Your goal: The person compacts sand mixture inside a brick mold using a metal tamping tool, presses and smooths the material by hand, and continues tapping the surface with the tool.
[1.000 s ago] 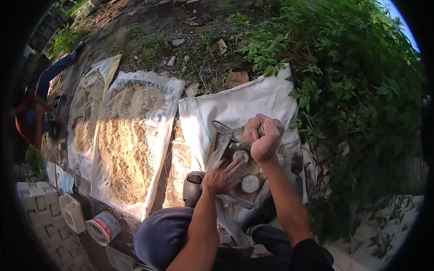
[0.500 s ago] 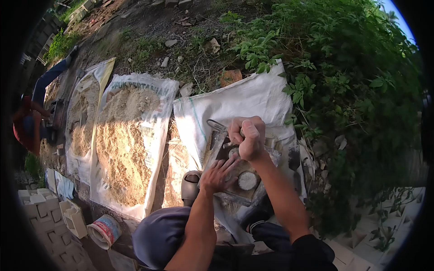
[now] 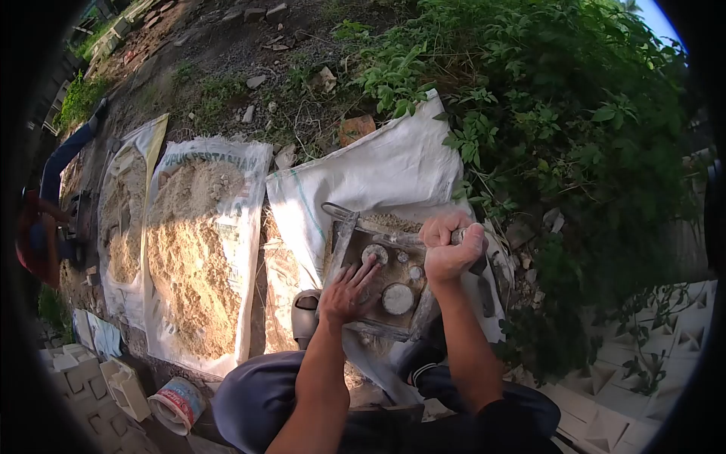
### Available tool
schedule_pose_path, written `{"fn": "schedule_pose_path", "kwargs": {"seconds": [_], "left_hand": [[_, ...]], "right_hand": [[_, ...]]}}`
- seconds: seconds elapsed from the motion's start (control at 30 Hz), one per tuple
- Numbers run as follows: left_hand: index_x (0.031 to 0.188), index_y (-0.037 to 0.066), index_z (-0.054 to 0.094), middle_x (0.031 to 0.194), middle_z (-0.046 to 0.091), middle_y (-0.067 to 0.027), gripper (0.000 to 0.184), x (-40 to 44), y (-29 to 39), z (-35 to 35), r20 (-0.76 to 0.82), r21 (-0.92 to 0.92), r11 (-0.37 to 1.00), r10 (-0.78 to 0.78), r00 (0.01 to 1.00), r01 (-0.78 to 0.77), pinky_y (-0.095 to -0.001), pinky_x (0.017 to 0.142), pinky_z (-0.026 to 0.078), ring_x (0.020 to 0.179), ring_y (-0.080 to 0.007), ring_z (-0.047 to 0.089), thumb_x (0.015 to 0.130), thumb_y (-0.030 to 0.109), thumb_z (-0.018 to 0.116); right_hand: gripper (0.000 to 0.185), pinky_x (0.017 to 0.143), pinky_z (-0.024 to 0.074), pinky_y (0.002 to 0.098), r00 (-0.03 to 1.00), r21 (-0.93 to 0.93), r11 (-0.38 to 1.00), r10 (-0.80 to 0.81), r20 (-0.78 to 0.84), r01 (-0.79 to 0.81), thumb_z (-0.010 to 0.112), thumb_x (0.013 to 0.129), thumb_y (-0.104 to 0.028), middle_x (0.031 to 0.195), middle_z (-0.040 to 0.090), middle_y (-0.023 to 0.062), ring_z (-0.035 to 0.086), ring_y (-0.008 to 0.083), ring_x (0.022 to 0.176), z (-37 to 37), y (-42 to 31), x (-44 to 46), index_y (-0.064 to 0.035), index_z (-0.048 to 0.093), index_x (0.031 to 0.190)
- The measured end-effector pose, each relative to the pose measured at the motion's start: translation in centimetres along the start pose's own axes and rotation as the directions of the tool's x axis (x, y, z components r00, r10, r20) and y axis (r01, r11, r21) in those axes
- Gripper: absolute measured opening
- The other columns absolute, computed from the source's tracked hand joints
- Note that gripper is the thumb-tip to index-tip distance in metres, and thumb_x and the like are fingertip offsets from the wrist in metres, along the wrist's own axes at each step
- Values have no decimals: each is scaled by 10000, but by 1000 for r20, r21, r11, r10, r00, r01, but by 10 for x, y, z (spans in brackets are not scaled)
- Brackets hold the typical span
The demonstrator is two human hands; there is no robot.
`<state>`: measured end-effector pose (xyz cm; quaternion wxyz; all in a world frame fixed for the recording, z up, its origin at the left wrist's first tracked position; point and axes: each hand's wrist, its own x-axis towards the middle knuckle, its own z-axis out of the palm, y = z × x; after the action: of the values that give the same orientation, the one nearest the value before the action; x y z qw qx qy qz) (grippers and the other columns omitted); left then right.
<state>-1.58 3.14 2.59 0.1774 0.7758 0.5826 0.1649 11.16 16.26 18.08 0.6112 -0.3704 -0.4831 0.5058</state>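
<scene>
A square mold [image 3: 345, 242] with a raised frame, dusted with pale powder, lies on the ground before me. Inside it stand a large round disc [image 3: 398, 299], another round disc [image 3: 376, 252] and smaller round pieces [image 3: 416, 272]. My left hand [image 3: 352, 293] rests on the mold's left part, fingers spread, fingertips at the upper disc. Above the frame's right side, my right hand [image 3: 454, 248] is closed in a fist around a short handle [image 3: 457, 236]. A dark part shows beside the fist; what tool it belongs to I cannot make out.
Sacks [image 3: 257, 163] spread on the left carry heaps of sandy mix [image 3: 193, 250]. A white sack [image 3: 370, 170] lies behind the mold. A bucket [image 3: 178, 405] and patterned blocks [image 3: 72, 371] stand lower left. Another person [image 3: 38, 234] crouches far left. Plants [image 3: 522, 129] grow at right.
My right fist has moved from over the mold's middle to its right side, uncovering the round pieces inside. My left hand stays on the mold. The view has shifted slightly.
</scene>
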Motion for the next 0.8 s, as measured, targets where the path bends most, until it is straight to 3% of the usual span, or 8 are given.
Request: {"fn": "schedule_pose_path", "kwargs": {"seconds": [0.1,0.17,0.27,0.4,0.53,0.63,0.67,0.8], "left_hand": [[1433,132,349,1502,323,-54,724,-3,-1,-1,5,-15,1000,-12,1000,13,-378,1036,346,1191,-232,484,818,392,628],[1437,131,343,1503,319,-49,725,0,1,-1,31,20,1000,-23,999,22,-372,1039,342,1198,-226,477,822,398,620],[1438,127,337,1502,322,-51,729,5,0,-1,0,-7,1000,-9,1000,9,-380,1040,341,1187,-238,478,823,396,620],[1452,139,308,1518,287,-40,728,0,1,-1,72,18,999,-35,997,33,-393,1064,324,1228,-236,451,844,420,593],[1440,141,334,1520,282,-50,733,-1,2,-1,104,42,998,-59,993,55,-393,1076,305,1248,-256,438,830,444,604],[1436,137,341,1518,286,-57,721,0,2,-1,92,53,997,-54,994,49,-396,1073,308,1243,-256,438,837,444,599],[1436,137,341,1518,286,-57,721,1,4,-1,86,44,998,-46,995,42,-396,1073,308,1243,-256,438,837,444,599],[1463,150,283,1531,256,-31,739,2,-1,3,98,33,998,-55,994,52,-381,1091,292,1242,-240,435,850,433,583]], "right_hand": [[553,412,225,291,981,-189,963,-186,63,195,330,911,-523,477,269,16,258,130,406,-3,14,-12,-79,291,584],[552,413,226,292,973,-244,945,-195,122,220,338,908,-527,477,270,14,250,132,406,-2,0,-13,-83,293,583],[554,408,237,297,987,30,988,-146,-67,148,333,903,-518,475,307,24,288,140,397,-11,-11,-18,-66,326,583],[528,414,215,290,980,-168,975,-119,159,145,352,880,-506,469,302,26,251,131,401,-19,-3,-18,-74,325,578],[547,405,210,300,983,-37,988,-150,-103,147,349,886,-498,462,301,31,279,142,394,-27,-20,-23,-63,310,558],[551,404,207,295,985,-177,969,-165,49,172,353,884,-514,454,289,25,242,128,400,-36,-4,-21,-74,303,555],[561,380,237,263,977,-193,959,-193,94,208,346,931,-460,461,341,30,324,120,387,-42,-4,-14,-52,325,547],[550,382,240,274,977,-73,979,-197,-80,191,321,933,-443,451,338,33,337,133,375,-44,-18,-19,-48,335,550]]}}
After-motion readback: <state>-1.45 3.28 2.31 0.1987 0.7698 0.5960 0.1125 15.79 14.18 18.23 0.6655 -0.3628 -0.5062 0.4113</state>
